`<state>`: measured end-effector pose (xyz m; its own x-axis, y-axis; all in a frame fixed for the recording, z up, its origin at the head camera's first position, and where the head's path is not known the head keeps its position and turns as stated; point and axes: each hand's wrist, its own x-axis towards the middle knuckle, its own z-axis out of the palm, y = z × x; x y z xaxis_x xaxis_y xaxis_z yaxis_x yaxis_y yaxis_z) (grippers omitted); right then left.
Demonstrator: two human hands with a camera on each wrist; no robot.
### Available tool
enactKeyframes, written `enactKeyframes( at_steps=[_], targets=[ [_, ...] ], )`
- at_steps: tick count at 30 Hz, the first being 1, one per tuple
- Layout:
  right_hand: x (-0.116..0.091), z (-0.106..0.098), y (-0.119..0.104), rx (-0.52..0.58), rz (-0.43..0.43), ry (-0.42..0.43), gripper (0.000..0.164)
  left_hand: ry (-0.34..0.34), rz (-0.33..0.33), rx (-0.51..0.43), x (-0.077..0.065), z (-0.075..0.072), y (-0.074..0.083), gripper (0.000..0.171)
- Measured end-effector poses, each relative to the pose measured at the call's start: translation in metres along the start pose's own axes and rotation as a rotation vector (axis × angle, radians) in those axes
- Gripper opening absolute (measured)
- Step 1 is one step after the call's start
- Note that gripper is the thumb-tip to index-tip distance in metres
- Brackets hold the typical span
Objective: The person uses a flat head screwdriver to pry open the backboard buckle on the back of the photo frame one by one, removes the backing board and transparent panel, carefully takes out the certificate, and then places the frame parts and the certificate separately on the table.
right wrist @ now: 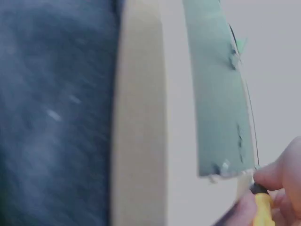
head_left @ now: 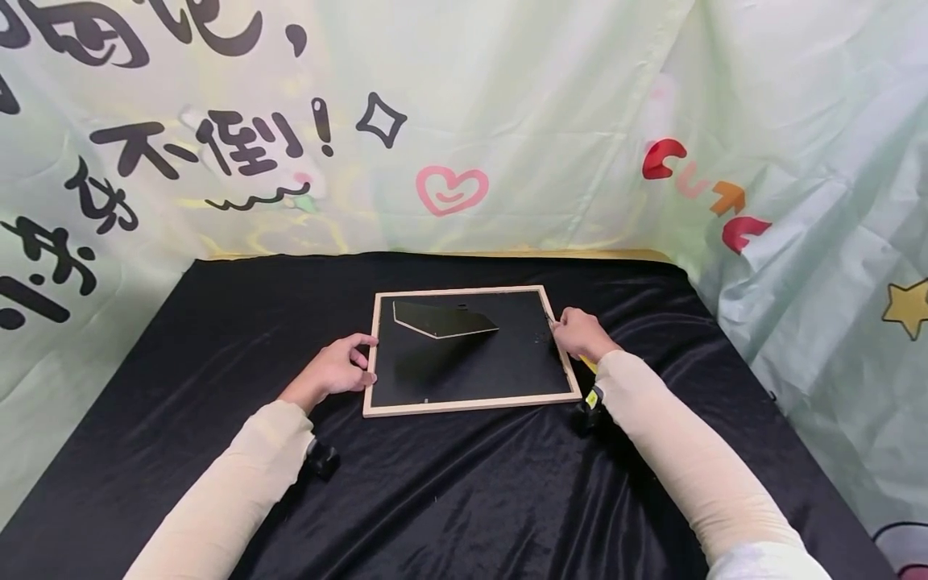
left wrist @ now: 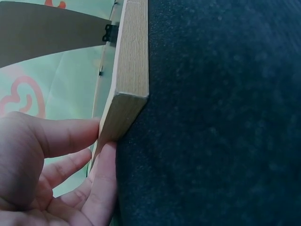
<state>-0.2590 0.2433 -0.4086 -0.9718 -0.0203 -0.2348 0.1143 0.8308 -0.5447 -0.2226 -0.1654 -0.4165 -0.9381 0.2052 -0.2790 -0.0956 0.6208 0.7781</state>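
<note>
1. A wooden frame (head_left: 471, 406) is laid flat on a bench covered with black cloth (head_left: 435, 499), near the middle of the head view, between the two hands.
2. Inside the frame a dark backing board (head_left: 515, 366) is shown, and from it a pointed stand flap (head_left: 444, 316) is raised at an angle.
3. The frame's left side is gripped by the left hand (head_left: 337, 366); in the left wrist view the thumb is set on the upper edge near a corner, and a finger is placed low against the side, close to the cloth.
4. By the right hand (head_left: 583, 332), at the frame's right side, a yellow-handled tool (right wrist: 263, 212) with a black collar is pinched between thumb and fingers; its tip cannot be made out.
5. Along the frame's inner edge, small tabs (right wrist: 233, 57) are seen in the right wrist view, partly blurred.
6. Both forearms are covered by pale sleeves (head_left: 225, 491), and a black device is worn at each wrist.
7. Behind the bench a pale green curtain (head_left: 551, 121) is hung, printed with dark lettering, a pink heart (head_left: 452, 191) and a yellow star (head_left: 908, 309).
</note>
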Motion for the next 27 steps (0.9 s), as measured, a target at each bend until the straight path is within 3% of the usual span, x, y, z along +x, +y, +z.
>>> enactKeyframes(
  at_steps=[5,9,15,21,27],
  targets=[
    [0.0,-0.007,0.004,0.104,0.007,-0.053,0.022,-0.009,-0.008,-0.011,0.0,0.0,0.0,0.065],
    [0.0,-0.011,0.004,0.141,-0.012,-0.039,0.021,-0.017,-0.008,-0.017,0.002,0.0,-0.001,0.067],
    [-0.004,-0.009,-0.012,0.212,-0.074,-0.066,0.018,-0.039,-0.015,-0.03,0.006,-0.001,-0.001,0.072],
    [-0.02,0.008,-0.034,0.274,-0.135,-0.209,0.02,-0.038,-0.026,-0.017,0.006,-0.001,0.001,0.072],
    [-0.027,0.023,-0.048,0.362,-0.137,-0.354,0.019,-0.042,-0.04,-0.018,0.005,-0.002,0.0,0.073]
  ],
)
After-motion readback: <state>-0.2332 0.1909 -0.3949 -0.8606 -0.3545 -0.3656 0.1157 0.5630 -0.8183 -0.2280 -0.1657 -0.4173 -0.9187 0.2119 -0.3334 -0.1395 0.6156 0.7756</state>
